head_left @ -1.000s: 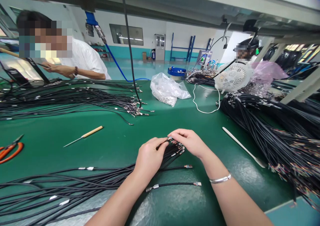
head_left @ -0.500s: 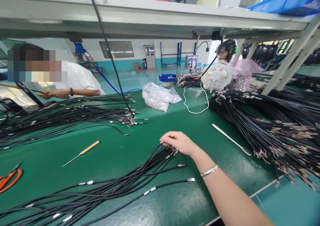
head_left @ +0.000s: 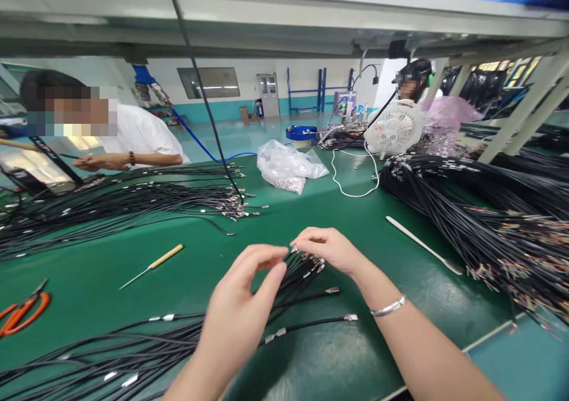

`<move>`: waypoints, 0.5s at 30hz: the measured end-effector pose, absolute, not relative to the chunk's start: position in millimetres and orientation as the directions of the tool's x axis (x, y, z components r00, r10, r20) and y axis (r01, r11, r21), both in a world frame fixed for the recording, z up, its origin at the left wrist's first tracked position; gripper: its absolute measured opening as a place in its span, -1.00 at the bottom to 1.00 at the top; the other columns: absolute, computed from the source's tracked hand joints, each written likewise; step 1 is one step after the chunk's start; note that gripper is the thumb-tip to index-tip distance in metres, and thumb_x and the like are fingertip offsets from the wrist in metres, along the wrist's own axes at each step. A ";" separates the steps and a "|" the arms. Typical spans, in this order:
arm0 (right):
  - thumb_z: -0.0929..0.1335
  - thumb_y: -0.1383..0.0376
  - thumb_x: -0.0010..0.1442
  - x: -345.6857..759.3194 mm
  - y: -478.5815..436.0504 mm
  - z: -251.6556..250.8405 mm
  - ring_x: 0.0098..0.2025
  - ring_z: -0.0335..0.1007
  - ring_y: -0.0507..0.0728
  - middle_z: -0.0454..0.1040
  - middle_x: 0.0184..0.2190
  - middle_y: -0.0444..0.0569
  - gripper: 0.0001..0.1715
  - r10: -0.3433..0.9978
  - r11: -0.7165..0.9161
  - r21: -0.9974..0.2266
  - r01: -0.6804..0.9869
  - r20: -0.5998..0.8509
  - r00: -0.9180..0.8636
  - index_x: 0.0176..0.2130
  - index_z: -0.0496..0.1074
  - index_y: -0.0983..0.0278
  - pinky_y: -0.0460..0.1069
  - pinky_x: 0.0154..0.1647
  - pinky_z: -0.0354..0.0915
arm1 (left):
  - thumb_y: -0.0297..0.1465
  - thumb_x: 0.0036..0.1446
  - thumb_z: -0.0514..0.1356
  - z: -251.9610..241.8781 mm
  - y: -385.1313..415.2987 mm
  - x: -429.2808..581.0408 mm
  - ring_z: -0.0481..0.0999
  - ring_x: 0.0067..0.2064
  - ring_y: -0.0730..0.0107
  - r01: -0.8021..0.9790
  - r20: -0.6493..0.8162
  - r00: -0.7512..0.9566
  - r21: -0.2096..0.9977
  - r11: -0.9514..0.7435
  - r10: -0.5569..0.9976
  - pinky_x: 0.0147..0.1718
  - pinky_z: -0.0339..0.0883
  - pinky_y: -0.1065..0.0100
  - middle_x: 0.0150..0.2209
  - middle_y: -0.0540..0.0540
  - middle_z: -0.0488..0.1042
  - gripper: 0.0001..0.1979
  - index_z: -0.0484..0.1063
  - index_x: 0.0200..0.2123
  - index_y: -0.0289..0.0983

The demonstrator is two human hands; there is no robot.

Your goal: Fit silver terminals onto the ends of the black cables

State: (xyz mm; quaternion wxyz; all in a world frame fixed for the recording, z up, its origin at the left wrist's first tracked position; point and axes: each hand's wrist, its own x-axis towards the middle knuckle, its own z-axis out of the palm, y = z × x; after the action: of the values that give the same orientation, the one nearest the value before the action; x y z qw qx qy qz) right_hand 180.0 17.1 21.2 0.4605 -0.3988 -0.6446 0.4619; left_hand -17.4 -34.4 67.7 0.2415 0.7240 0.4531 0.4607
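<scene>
My right hand (head_left: 329,249) pinches the connector end of a black cable (head_left: 291,254) between thumb and fingers, just above a bundle. My left hand (head_left: 242,297) is beside it, fingers curved and the thumb slightly apart from the index finger, close to the same cable end. Below both hands, the bundle of black cables (head_left: 146,345) with white labels runs to the lower left, partly hidden by my left hand. One cable's metal connector (head_left: 351,318) lies separately on the green table (head_left: 306,359).
An awl (head_left: 166,256) and orange-handled pliers (head_left: 24,313) lie left. Farther back are another cable bundle (head_left: 178,199), a plastic bag of small parts (head_left: 288,167) and a white fan (head_left: 395,130). A white stick (head_left: 420,242) and piled cables (head_left: 462,211) are right. A co-worker (head_left: 142,131) sits opposite.
My left hand has come into view from below and reached the cable ends. My right hand remains at the bundle, now with one cable end raised in its fingertips. The view has shifted slightly.
</scene>
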 end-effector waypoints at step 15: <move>0.39 0.21 0.04 167.3 10.9 29.2 -0.36 0.32 0.03 0.44 -0.42 -0.11 -0.80 0.964 0.126 -0.970 -0.208 0.169 -0.204 -0.35 0.44 0.29 -0.04 -0.24 0.22 | -0.47 0.12 0.11 31.0 2.5 -1.9 0.43 -0.32 0.48 0.387 0.520 0.331 0.686 -0.616 0.788 -0.30 0.32 0.45 -0.36 -0.01 0.45 -0.79 0.48 -0.21 -0.14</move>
State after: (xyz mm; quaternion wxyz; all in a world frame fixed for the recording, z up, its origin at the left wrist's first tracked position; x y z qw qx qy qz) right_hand 167.3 10.9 29.2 0.5239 -0.3518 -0.5372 0.5596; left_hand -1.9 2.5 31.0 0.2272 0.7835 0.3749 0.4404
